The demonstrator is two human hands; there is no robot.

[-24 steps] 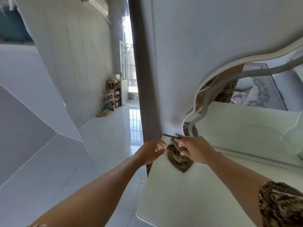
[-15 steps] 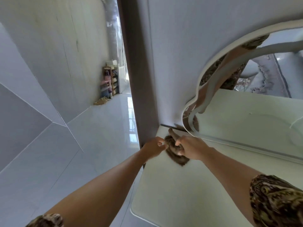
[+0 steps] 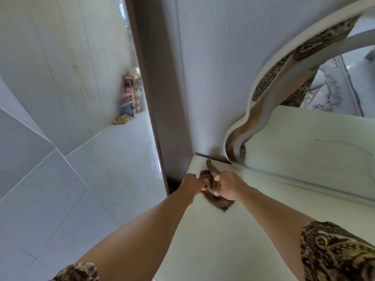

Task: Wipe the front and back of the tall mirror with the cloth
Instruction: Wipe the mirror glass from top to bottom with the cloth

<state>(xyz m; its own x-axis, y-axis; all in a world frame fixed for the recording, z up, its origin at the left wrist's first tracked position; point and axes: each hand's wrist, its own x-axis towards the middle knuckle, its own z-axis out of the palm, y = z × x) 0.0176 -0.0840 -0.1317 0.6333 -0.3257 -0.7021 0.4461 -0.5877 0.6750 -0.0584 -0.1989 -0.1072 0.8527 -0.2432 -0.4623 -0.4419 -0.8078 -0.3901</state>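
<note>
fingers (image 3: 210, 168) of both hands around cloth (image 3: 220, 200)

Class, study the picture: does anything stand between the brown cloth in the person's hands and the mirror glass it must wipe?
Nothing visible does. Both hands, left and right, hold the cloth on the white top, and only a bare strip of that top separates it from the mirror.

Cloth (image 3: 218, 196): brown, fuzzy, bunched; lying on a pale surface near the mirror's left end. Mirror (image 3: 308, 142): curvy white frame, upright at right, reflecting a patterned sleeve.
</note>
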